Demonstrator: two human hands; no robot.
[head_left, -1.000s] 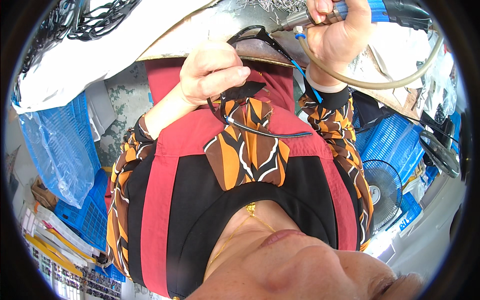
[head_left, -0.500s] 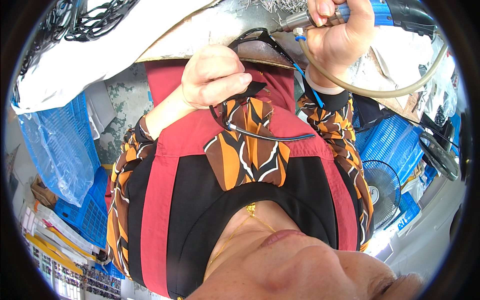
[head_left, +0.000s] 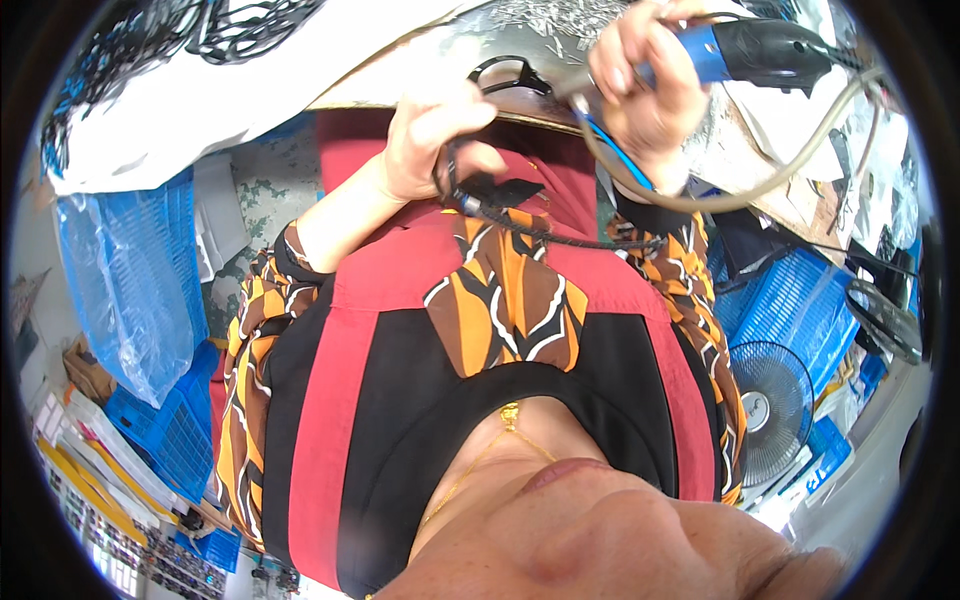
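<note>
My left hand (head_left: 435,145) is closed around a black eyeglass frame, its fingers partly blurred. One black rim (head_left: 510,74) of this frame shows beyond the hand, at the bench edge. A temple with a blue inner side (head_left: 622,158) runs from there toward my right wrist. The other temple (head_left: 555,236), dark, crosses in front of my chest. My right hand (head_left: 652,95) grips a blue and black power screwdriver (head_left: 770,52). Its blurred tip end points left, close to the frame's hinge; whether they touch I cannot tell.
Loose small silver screws or pins (head_left: 560,22) lie on the metal bench top. A tan hose (head_left: 735,200) loops below the screwdriver. More black frames (head_left: 250,30) rest on a white sheet (head_left: 190,110) at left. Blue crates (head_left: 795,305) and a fan (head_left: 770,412) stand at right.
The screwdriver and my right hand have come slightly nearer to me and to the left. The eyeglass frame has turned a little in my left hand, whose fingers are less tightly curled.
</note>
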